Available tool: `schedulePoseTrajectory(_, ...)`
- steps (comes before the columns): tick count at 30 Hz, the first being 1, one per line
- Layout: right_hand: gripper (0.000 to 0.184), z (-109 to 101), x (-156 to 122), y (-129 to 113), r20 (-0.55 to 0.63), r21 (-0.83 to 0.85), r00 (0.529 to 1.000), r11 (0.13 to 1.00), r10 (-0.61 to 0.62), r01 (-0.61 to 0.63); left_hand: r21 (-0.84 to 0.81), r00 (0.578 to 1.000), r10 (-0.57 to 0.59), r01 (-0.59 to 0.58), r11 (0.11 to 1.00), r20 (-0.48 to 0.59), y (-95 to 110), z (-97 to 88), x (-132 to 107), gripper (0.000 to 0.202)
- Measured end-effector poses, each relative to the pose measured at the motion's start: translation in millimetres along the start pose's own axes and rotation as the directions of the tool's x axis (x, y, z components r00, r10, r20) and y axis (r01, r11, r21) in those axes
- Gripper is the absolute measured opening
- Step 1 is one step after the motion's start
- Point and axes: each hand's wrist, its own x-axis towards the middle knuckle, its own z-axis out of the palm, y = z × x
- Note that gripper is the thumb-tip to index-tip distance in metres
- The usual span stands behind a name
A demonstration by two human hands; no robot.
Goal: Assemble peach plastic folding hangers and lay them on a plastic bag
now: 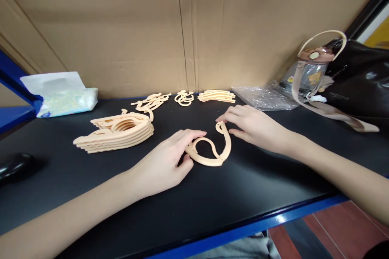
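A beige plastic folding clothes hanger lies on the black tabletop in front of me, its two arms swung in to form an open curve. My left hand grips its left arm, with the fingers over the top and the thumb at the near side. The tip of its right arm is held by my right hand, with the fingers bent round it and the thumb a little apart. My fingers partly cover both ends of the hanger. To the left rests a stack of similar hangers, folded and neatly aligned.
Along the back lie loose beige parts, some hooks and a pile of curved strips. A tissue pack and a black mouse are at left. Clear plastic bag, strapped bottle and black bag stand right.
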Motion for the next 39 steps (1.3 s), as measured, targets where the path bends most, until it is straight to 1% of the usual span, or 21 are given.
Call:
schedulePoseTrajectory(2,0.022,-0.5,1.6,-1.7,-0.013,0.016,0.998,0.998,0.066,-0.066,-0.075,1.0,0.012,-0.011,0.997,0.014,1.3,1.5,-0.6,0.061)
schedulePoseTrajectory(4,0.021,-1.3,2.5,-4.9,0.001,0.096,0.995,0.99,0.103,-0.103,-0.128,0.999,0.026,-0.022,0.992,0.031,2.0,2.9,-0.3,0.061)
schedulePoseTrajectory(5,0.021,-1.8,2.6,-6.9,0.013,0.149,0.995,0.984,0.101,-0.102,-0.148,0.999,0.029,-0.024,0.989,0.036,2.3,3.4,0.1,0.06)
schedulePoseTrajectory(8,0.024,-3.0,2.1,-13.3,0.036,0.283,0.999,0.959,0.02,-0.029,-0.197,0.998,0.043,-0.035,0.98,0.036,3.5,3.9,1.0,0.06)
schedulePoseTrajectory(11,0.025,-4.0,0.8,-17.7,0.062,0.3,0.997,0.954,-0.049,0.029,-0.229,0.997,0.073,-0.064,0.971,0.029,5.0,3.2,0.8,0.061)
schedulePoseTrajectory(13,0.028,-4.2,-0.2,-18.9,0.08,0.289,0.995,0.957,-0.057,0.032,-0.213,0.996,0.083,-0.076,0.974,0.023,5.0,2.4,0.3,0.059)
schedulePoseTrajectory(16,0.036,-3.5,-1.3,-18.9,0.1,0.301,0.994,0.953,-0.055,0.022,-0.129,0.998,0.062,-0.061,0.99,0.005,2.1,1.9,0.1,0.055)
schedulePoseTrajectory(20,0.049,-2.7,-1.8,-19.0,0.116,0.378,0.992,0.926,-0.059,0.011,-0.026,0.999,-0.028,0.028,0.999,0.022,-3.1,2.7,0.7,0.064)
schedulePoseTrajectory(22,0.05,-3.0,-1.8,-19.4,0.114,0.424,0.992,0.906,-0.062,0.008,0.022,0.996,-0.076,0.075,0.997,0.047,-2.9,2.5,0.7,0.067)
schedulePoseTrajectory(24,0.046,-3.7,-1.7,-19.8,0.118,0.447,0.991,0.895,-0.056,-0.003,0.059,0.995,-0.085,0.081,0.995,0.056,-0.6,1.6,0.8,0.065)
schedulePoseTrajectory(26,0.04,-4.2,-1.5,-20.0,0.13,0.44,0.99,0.898,-0.051,-0.011,0.081,0.997,-0.053,0.049,0.996,0.055,2.5,0.2,1.0,0.063)
schedulePoseTrajectory(28,0.039,-4.3,-1.3,-20.5,0.133,0.41,0.99,0.912,-0.053,-0.006,0.106,0.999,-0.005,0.001,0.994,0.039,4.8,-1.0,1.3,0.061)
schedulePoseTrajectory(29,0.043,-4.2,-1.2,-20.8,0.128,0.391,0.99,0.92,-0.06,0.005,0.125,1.0,0.019,-0.022,0.992,0.023,5.4,-1.4,1.5,0.06)
schedulePoseTrajectory(34,0.078,-0.8,-2.7,-22.0,0.042,0.277,0.994,0.957,-0.103,0.088,0.276,0.986,0.124,-0.09,0.957,-0.107,4.0,-1.7,2.4,0.058)
schedulePoseTrajectory(36,0.084,1.1,-3.8,-21.8,0.001,0.225,0.995,0.969,-0.104,0.101,0.337,0.974,0.174,-0.117,0.934,-0.143,3.8,-2.2,2.8,0.057)
schedulePoseTrajectory(39,0.086,2.8,-5.0,-21.0,-0.062,0.145,0.99,0.981,-0.124,0.132,0.4,0.954,0.24,-0.151,0.904,-0.182,4.8,-3.8,3.0,0.053)
